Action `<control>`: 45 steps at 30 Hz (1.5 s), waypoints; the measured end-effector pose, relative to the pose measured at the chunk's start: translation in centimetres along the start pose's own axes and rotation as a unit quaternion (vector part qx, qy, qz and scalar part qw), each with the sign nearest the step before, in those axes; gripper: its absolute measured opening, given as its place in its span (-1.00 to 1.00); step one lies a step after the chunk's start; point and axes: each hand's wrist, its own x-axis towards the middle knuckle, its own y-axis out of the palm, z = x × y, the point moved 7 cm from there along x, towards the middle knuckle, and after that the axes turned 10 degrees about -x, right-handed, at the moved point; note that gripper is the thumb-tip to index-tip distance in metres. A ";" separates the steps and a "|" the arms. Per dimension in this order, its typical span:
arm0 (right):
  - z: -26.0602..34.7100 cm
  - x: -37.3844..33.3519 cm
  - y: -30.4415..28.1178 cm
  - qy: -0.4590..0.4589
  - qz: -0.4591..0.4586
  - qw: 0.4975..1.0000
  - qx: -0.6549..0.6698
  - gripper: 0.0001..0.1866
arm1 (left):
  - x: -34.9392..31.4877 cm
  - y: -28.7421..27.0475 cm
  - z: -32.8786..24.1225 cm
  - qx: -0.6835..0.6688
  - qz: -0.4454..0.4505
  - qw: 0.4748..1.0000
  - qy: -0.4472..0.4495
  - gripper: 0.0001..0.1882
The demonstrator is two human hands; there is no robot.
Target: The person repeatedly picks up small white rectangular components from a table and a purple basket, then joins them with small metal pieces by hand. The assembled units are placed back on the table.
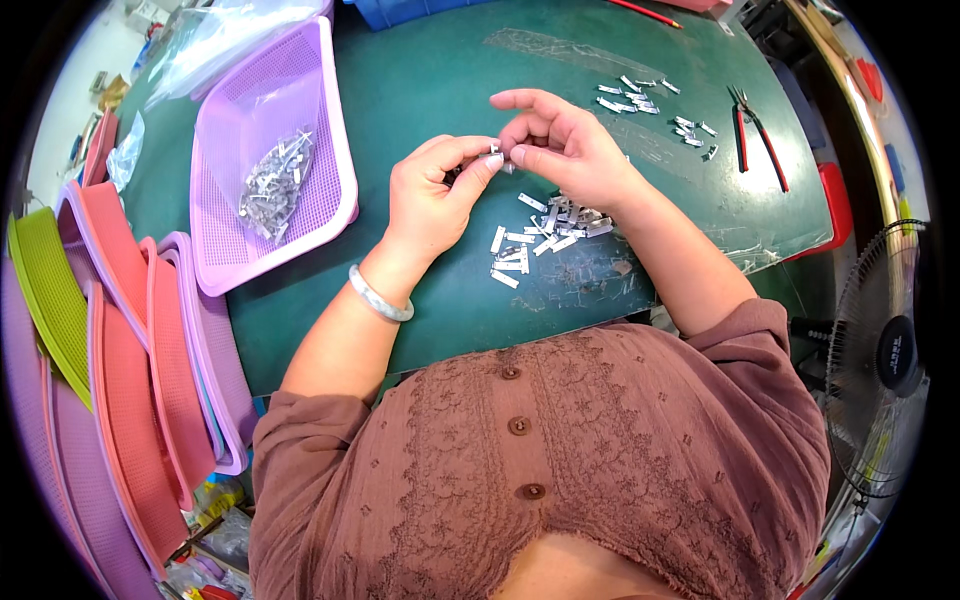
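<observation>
My left hand [440, 188] pinches a small silver metal clip [495, 149] between thumb and fingertips. Right beside it, my right hand [570, 145] has its thumb and a finger closed together at the clip's end; another finger sticks out. What lies in that pinch is hidden. Below the two hands, a loose pile of small flat metal clips [565, 222] is spread on the green table [430, 320]. Smaller groups of similar metal pieces [632, 97] lie farther off, to the right.
At left stands a purple basket [335, 150] with a clear bag of metal parts [275, 190]. Stacked pink, purple and green baskets [130, 390] crowd the table's left side. Red-handled pliers [757, 145] lie at right, near a black fan [890, 355]. A blue bin [420, 10] sits far back.
</observation>
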 end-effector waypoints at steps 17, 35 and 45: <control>1.9 -0.5 0.0 -0.079 -0.099 0.992 -0.022 -0.53 | -1.3 1.1 2.6 -0.366 -0.081 0.894 -0.246 -0.80; 2.0 -0.7 -0.5 -0.052 -0.078 0.993 -0.074 -0.51 | -1.3 0.4 2.4 -0.348 -0.090 0.897 -0.256 -0.85; 1.9 -0.6 -0.6 -0.058 -0.073 0.995 -0.038 -0.50 | -1.2 0.3 1.9 -0.285 -0.091 0.923 -0.241 -0.87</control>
